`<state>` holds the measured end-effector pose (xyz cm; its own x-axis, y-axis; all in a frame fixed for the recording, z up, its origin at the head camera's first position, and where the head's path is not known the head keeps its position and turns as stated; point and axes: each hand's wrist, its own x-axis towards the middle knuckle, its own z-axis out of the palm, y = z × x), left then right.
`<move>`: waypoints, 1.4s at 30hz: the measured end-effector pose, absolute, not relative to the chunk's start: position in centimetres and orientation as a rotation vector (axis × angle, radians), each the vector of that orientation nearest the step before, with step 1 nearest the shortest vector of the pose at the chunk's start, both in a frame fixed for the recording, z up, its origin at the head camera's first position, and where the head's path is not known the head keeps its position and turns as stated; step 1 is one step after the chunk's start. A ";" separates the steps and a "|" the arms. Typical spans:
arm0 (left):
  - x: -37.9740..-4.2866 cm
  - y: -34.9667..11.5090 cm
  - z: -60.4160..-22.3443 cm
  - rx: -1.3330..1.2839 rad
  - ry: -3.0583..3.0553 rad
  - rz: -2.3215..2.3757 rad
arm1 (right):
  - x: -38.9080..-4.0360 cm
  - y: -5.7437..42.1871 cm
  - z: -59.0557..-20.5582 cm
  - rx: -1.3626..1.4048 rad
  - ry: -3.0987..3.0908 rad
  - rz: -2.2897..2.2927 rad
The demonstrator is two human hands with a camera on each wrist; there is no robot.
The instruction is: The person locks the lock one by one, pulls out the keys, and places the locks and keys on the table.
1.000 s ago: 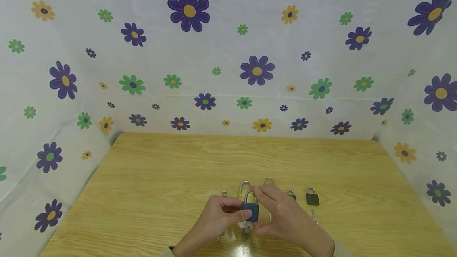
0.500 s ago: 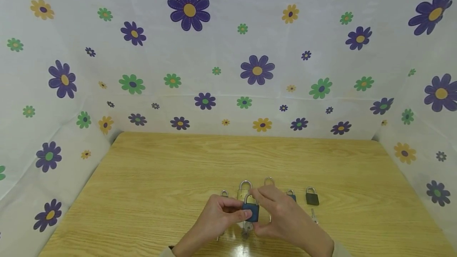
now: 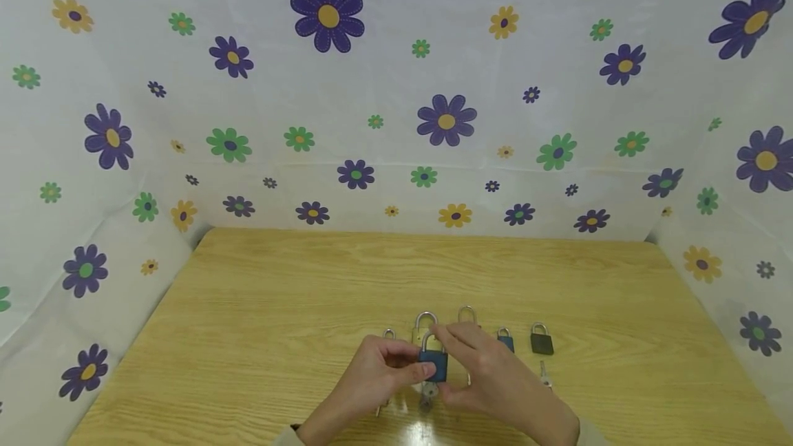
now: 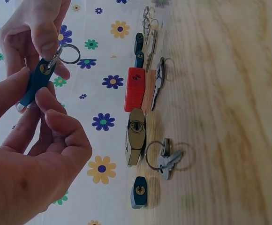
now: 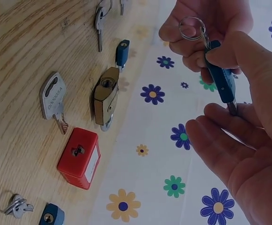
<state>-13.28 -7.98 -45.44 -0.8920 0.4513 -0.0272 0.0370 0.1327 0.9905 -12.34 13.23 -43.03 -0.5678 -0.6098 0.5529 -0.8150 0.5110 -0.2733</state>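
Note:
A blue padlock is held upright above the table between both hands. My left hand pinches its body, the thumb across the front. My right hand spans the padlock, with fingertips at the shackle and the thumb by the keyhole end. A key sits in the keyhole, and a key ring hangs from it. The right fingers partly cover the shackle in the head view, so I cannot tell whether it is fully locked.
More padlocks stand in a row on the wooden table: a brass one, a red one, a small blue one and a black one. Loose keys lie before them. A flowered cloth surrounds the table.
The shackle dipped slightly toward the padlock's body half a second ago and now shows a little higher again. Both hands keep their hold, nearly still.

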 end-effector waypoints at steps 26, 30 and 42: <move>-13.5 -8.4 -44.2 0.243 2.154 2.013 | -11.8 13.3 -44.3 1.017 -2.518 1.370; -13.5 -8.3 -43.9 0.226 2.143 2.029 | -11.5 12.7 -44.7 0.923 -2.585 1.530; -13.7 -7.9 -43.9 0.239 2.113 2.024 | -10.6 10.7 -44.9 0.520 -2.581 1.963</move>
<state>-13.71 -7.90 -43.89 -0.9656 0.2574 -0.0363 -0.0252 0.0464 0.9986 -10.57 10.69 -44.86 -0.9399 -0.3327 0.0768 -0.1628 0.2389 -0.9573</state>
